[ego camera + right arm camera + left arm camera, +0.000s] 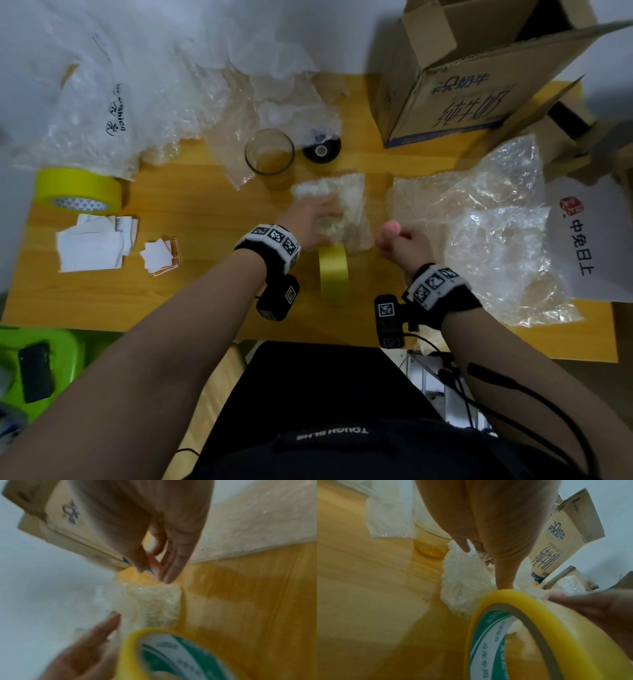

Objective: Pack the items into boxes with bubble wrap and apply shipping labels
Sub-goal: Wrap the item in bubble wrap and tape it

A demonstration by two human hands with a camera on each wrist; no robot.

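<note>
Head view: left hand (310, 219) fingers flat on bubble-wrapped bundle (346, 209), long axis running away from person; right hand (406, 245) fingers pinched together.

We see a yellow wooden table (205, 301) carrying everything. On its left end lie a wide yellow tape roll (80, 190), a heap of white paper slips (94, 243) and a smaller pile of orange-edged labels (161, 255). Near the middle a second yellow tape roll (334, 274) stands on edge, just beside a bubble-wrapped bundle (342, 209). Behind these stand an empty glass (270, 152) and a black spool (322, 150). An open cardboard box (455, 89) sits at the far right, with loose bubble wrap (496, 219) spread in front of it.
</note>
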